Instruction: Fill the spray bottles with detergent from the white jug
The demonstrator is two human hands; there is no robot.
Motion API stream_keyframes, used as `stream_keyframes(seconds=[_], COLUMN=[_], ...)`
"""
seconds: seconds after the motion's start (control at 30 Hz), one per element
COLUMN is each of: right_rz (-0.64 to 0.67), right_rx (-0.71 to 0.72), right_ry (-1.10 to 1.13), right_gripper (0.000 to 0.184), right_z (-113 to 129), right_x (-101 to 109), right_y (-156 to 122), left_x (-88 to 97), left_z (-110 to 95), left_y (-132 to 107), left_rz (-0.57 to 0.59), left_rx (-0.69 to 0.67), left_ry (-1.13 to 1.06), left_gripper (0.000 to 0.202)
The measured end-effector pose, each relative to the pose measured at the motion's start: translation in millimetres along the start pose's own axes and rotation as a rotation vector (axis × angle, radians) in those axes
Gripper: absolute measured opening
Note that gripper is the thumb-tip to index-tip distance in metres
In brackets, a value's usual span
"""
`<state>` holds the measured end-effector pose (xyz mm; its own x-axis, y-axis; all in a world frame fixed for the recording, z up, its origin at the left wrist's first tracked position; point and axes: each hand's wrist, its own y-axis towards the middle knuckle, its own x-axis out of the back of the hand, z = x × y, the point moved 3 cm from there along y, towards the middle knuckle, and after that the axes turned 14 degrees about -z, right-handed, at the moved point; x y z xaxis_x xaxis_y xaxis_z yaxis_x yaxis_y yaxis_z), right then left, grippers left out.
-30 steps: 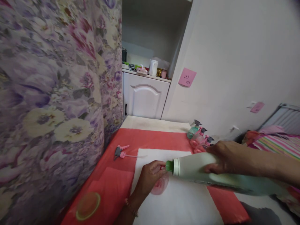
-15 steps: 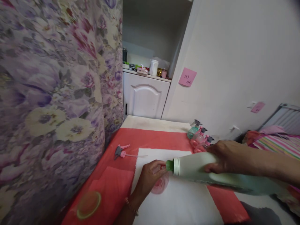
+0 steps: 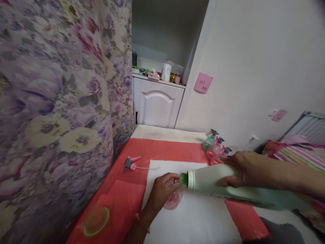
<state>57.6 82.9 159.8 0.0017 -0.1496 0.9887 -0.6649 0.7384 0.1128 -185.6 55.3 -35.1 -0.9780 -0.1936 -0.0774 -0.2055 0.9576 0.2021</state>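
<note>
My left hand [image 3: 162,191] has its fingers closed round the neck of a small clear pink spray bottle [image 3: 174,200], which stands on a white sheet [image 3: 200,220]. In my right hand [image 3: 240,171] is a large pale green bottle [image 3: 208,179], tipped nearly level. Its green spout [image 3: 183,179] points at the neck of the pink bottle, very close to my left fingers. Whether liquid is flowing I cannot make out. A pink and grey spray head [image 3: 130,164] with a thin dip tube lies to the left on the red cloth.
Several spray bottles [image 3: 214,147], green and pink, stand at the table's right back edge. A green-rimmed round lid [image 3: 96,222] lies at the front left of the red cloth [image 3: 162,149]. A floral curtain [image 3: 63,118] hangs along the left; a white cabinet [image 3: 158,105] stands behind.
Hardly anything differs. Both hands keep the same hold, and the large bottle stays tipped at the pink bottle's neck. The view has shifted very slightly.
</note>
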Motion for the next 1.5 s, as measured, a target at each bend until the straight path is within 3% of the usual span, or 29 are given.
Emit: stream_keyframes(seconds=[0.87,1.3,1.5], right_rz=[0.045,-0.029,0.027], right_rx=[-0.026,0.021,-0.014], right_ry=[0.012,0.026,0.027], right_gripper=[0.044,0.045,0.047], right_z=[8.7,4.7,4.5], right_x=[8.1,7.0,6.7], right_y=[0.0,-0.8,0.2], left_x=[0.4,0.6,0.2], left_z=[-0.7,-3.1,-4.5], left_y=[-0.7,-1.0,-1.2], left_rz=[-0.002,-0.002,0.000], left_rx=[0.000,0.000,0.003], left_ry=[0.002,0.002,-0.007], left_gripper=[0.016,0.017,0.018])
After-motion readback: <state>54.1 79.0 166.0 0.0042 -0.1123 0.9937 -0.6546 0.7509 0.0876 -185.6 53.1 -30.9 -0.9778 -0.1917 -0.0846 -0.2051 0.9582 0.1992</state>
